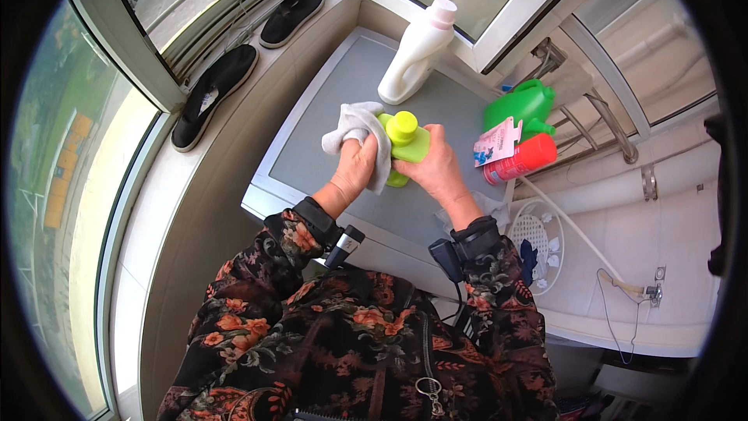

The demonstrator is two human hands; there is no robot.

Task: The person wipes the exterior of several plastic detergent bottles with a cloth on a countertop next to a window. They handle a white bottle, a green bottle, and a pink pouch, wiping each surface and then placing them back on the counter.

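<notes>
My right hand [435, 166] grips a lime-green plastic bottle [414, 146] with a bright yellow-green cap, held above a grey-topped cabinet [315, 128]. A light grey cloth [356, 123] is bunched in my left hand [355, 165] and pressed against the bottle's left side. Part of the bottle is hidden by the cloth and my fingers. Beyond my hands, a white jug-style bottle [414, 55] with a pale pink cap stands on the cabinet top.
At the cabinet's right edge lie a green plastic jug [517, 108], a pink packet [497, 141] and a red can [523, 159]. Black shoes [216, 93] rest on the window ledge at left. A white round rack [540, 278] and a wire hanger [610, 327] are at right.
</notes>
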